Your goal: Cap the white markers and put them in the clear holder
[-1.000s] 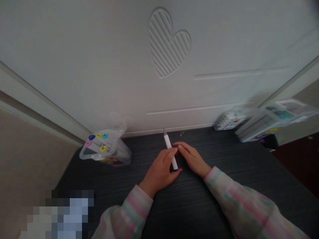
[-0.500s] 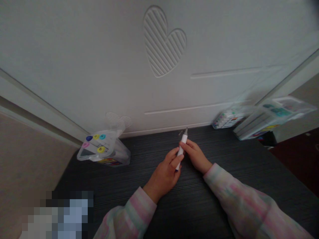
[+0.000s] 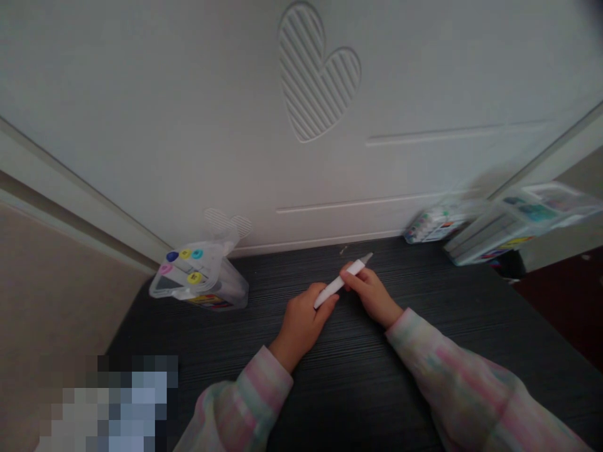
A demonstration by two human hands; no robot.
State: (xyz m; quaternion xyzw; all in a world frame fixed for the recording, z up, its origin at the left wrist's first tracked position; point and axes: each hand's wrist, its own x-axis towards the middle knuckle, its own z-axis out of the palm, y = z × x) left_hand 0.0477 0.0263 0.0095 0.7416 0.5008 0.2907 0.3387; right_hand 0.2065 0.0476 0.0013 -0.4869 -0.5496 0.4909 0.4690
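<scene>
A white marker (image 3: 333, 287) with a grey tapered tip lies slanted between my hands, its tip toward the upper right. My left hand (image 3: 301, 320) is closed on the lower end, and the dark blue end seen earlier does not show. Near the grey tip, my right hand (image 3: 371, 294) pinches the barrel between thumb and fingers. Both hands are just above the dark table (image 3: 282, 389), in front of the white panel.
A clear marker case (image 3: 230, 285) with several coloured-cap markers stands at the left. At the back right are a clear pack of markers (image 3: 434, 225) and another open clear case (image 3: 490, 235). A white panel (image 3: 211, 125) with heart reliefs rises along the table's back edge.
The marker has swung from steep to a flatter slant, its tip moving right. My left hand has shifted slightly left and now covers the marker's lower end.
</scene>
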